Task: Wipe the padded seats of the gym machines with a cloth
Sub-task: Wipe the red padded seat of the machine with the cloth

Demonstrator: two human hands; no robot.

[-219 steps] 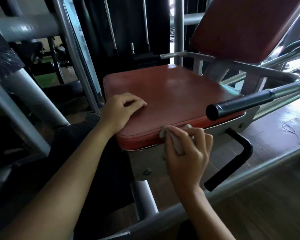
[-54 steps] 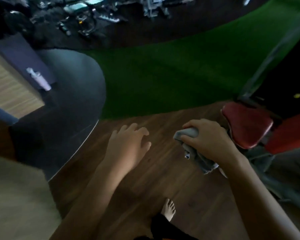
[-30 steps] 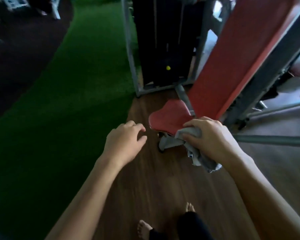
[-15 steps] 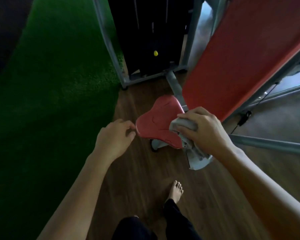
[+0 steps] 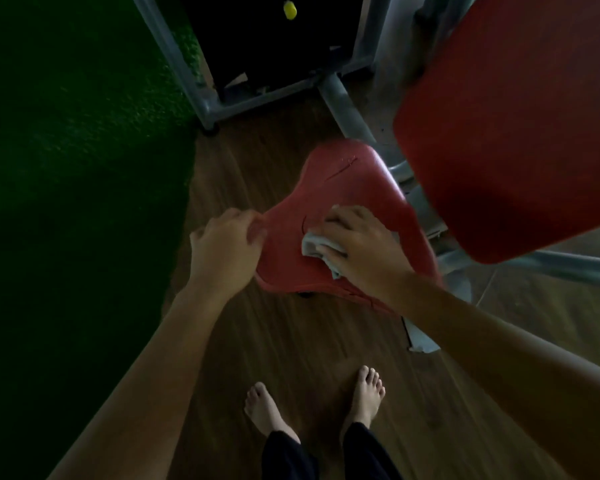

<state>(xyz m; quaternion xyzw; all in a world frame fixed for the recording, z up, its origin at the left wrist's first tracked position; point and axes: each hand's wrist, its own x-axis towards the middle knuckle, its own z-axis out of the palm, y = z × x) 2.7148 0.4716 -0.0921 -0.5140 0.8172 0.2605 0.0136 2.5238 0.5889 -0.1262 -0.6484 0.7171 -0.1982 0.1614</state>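
A small red padded seat (image 5: 343, 181) with cracks in its cover sits low over the wooden floor. My right hand (image 5: 361, 247) lies on its top and holds a bunched grey cloth (image 5: 311, 244) down against the pad; most of the cloth is hidden under my palm. My left hand (image 5: 224, 247) is at the seat's left corner, with fingers and thumb curled round the edge. A large red back pad (image 5: 516, 116) slants above the seat on the right.
A grey steel frame (image 5: 187, 74) around a black weight stack with a yellow pin (image 5: 290, 10) stands behind the seat. Green turf (image 5: 66, 168) covers the left. A steel bar (image 5: 561, 266) runs along the floor on the right. My bare feet (image 5: 368, 393) stand below.
I have left the first machine and walked to this low seat. In the last half second my right hand brought the cloth down onto the pad and my left hand took its left edge.
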